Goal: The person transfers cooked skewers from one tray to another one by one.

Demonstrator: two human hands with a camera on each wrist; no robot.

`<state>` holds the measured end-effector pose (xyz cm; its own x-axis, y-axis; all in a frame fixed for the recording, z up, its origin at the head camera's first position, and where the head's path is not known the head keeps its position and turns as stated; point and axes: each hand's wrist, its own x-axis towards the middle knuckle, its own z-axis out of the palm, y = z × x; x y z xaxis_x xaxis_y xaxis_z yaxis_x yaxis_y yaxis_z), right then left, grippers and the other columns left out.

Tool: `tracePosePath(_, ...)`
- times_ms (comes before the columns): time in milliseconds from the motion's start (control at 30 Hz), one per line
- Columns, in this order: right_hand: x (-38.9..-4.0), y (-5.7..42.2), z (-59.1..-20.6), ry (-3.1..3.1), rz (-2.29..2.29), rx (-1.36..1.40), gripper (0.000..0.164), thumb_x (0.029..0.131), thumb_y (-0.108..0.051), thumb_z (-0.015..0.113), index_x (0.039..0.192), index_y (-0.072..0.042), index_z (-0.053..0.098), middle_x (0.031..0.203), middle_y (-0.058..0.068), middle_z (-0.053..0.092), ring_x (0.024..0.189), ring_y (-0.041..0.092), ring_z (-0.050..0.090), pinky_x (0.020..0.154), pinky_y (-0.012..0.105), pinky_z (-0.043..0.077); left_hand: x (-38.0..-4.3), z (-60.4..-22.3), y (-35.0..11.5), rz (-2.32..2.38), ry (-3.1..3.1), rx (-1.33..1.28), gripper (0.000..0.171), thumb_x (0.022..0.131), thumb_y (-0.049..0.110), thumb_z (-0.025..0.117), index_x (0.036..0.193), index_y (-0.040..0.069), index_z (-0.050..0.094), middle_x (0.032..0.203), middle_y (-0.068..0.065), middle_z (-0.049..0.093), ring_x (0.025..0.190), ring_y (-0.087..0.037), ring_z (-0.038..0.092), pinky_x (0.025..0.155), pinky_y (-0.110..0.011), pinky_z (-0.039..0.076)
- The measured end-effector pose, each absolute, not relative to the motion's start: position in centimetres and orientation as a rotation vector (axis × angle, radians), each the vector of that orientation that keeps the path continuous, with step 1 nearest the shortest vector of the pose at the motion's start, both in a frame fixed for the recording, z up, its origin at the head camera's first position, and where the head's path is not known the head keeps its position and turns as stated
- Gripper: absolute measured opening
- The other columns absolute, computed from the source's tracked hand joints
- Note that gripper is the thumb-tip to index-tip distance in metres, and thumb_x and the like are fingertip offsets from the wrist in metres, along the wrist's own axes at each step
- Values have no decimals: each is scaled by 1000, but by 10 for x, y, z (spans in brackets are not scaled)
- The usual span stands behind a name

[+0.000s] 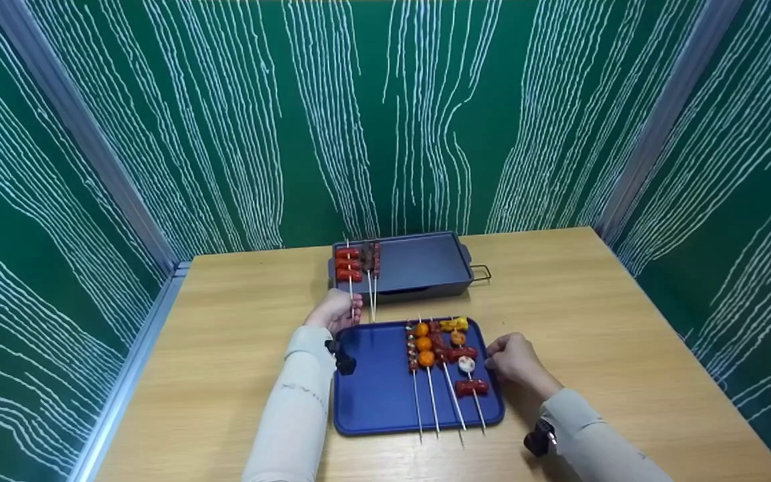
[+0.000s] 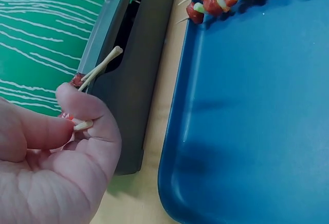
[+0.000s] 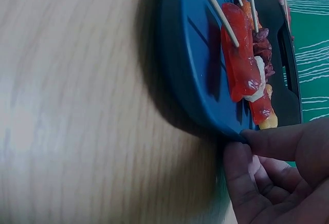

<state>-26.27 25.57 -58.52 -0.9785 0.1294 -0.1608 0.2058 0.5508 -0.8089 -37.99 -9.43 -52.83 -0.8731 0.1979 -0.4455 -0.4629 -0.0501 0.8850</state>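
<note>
The wooden worktop (image 1: 211, 375) has a blue tray (image 1: 372, 385) on it, and behind that a smaller grey pan (image 1: 425, 261). The right hand (image 1: 518, 361) pinches the tray's rim in its fingers (image 3: 277, 143). The left hand (image 1: 335, 311) has its fingers closed on the stick end of a red skewer (image 1: 349, 264). It's best to hold it straight and go gently, so it won't bump the two skinnier skewers (image 1: 367, 256) next to it. The red skewer is at the pan's left end, with three fat, shiny red chunks.

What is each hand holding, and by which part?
The left hand grips the red sausage skewer by its bare stick, near the end; the right hand pinches the blue tray by its right-side rim.
</note>
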Motion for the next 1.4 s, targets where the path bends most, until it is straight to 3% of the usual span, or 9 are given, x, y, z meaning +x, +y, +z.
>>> tracePosePath(233,-263,255,-585,2681,-1433,288,9,82,14,74,87,7,72,76,7,65,55,12,60,45,22,54,-379,-526,-93,2003,1791,-279,20,108,-5,32,110,1,51,78,1,49,59,-7,44,52,-14,43)
tracePosePath(700,-264,256,-585,2629,-1449,315,9,84,14,72,91,9,71,80,12,68,58,15,64,49,26,60,-377,-510,-95,1974,1771,-224,20,107,-3,32,108,6,50,75,5,48,57,-4,41,50,-14,37)
tracePosePath(1067,-265,258,-587,2628,-1446,304,8,85,13,71,90,7,70,74,7,67,56,14,61,47,22,55,-370,-498,-102,1989,1772,-150,21,105,-7,34,105,8,50,77,2,50,59,-6,45,52,-16,43)
tracePosePath(1400,-267,257,-586,2651,-1414,287,8,84,13,70,90,8,70,78,10,68,57,15,61,47,23,55,-353,-501,-108,1996,1780,-119,20,104,-7,35,109,5,50,79,0,50,62,-8,45,56,-18,42)
